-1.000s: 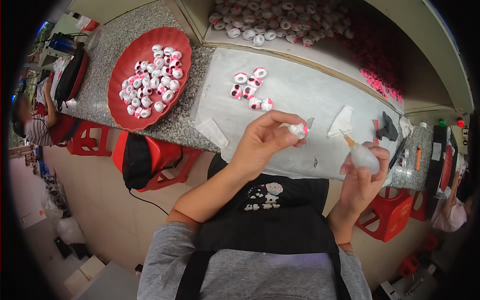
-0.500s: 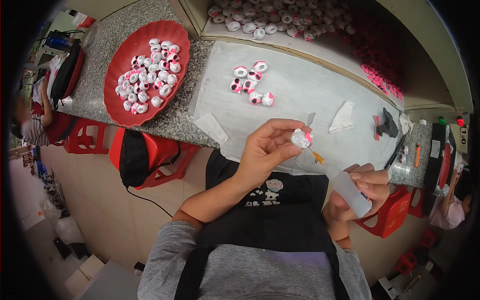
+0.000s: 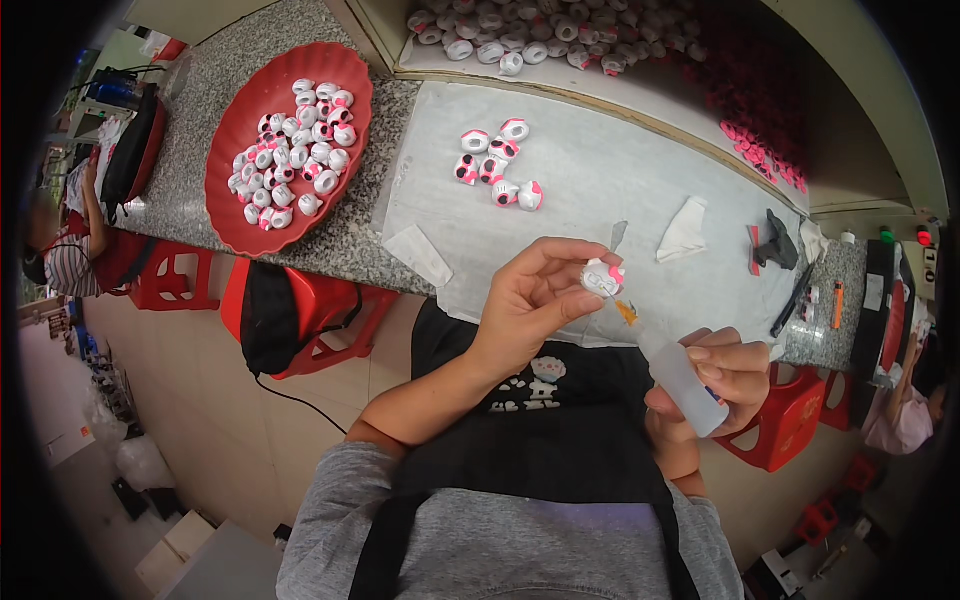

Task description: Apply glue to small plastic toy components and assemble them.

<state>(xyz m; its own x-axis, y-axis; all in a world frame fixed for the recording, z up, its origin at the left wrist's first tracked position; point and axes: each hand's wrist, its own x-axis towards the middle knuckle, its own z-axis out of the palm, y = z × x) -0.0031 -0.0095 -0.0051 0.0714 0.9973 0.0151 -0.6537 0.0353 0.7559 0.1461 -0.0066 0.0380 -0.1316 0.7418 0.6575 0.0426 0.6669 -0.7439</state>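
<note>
My left hand (image 3: pixel 525 300) pinches a small white cat-head figure (image 3: pixel 600 280) with a pink bow between thumb and fingertips, above the near edge of a white paper sheet (image 3: pixel 590 150). My right hand (image 3: pixel 735 370) is wrapped round a translucent squeeze bottle (image 3: pixel 688 390), tilted so that its orange needle tip (image 3: pixel 627 313) points up at the head. The thin needle reaches the figure's lower face; whether it touches, I cannot tell. On the sheet, several similar heads (image 3: pixel 504 149) lie in a loose group beyond my left hand.
A red scalloped bowl (image 3: pixel 222 190) of similar heads stands left on the granite counter (image 3: pixel 200 110). More heads (image 3: pixel 560 35) and pink pieces (image 3: pixel 760 155) fill the shelf behind. A white cloth (image 3: pixel 683 232) and a black crumpled thing (image 3: pixel 775 243) lie right. Red stools (image 3: pixel 375 320) stand below the counter.
My right hand and the bottle have moved slightly left, bringing the needle tip nearer the cat head. My left hand holds its place. The view has shifted a little.
</note>
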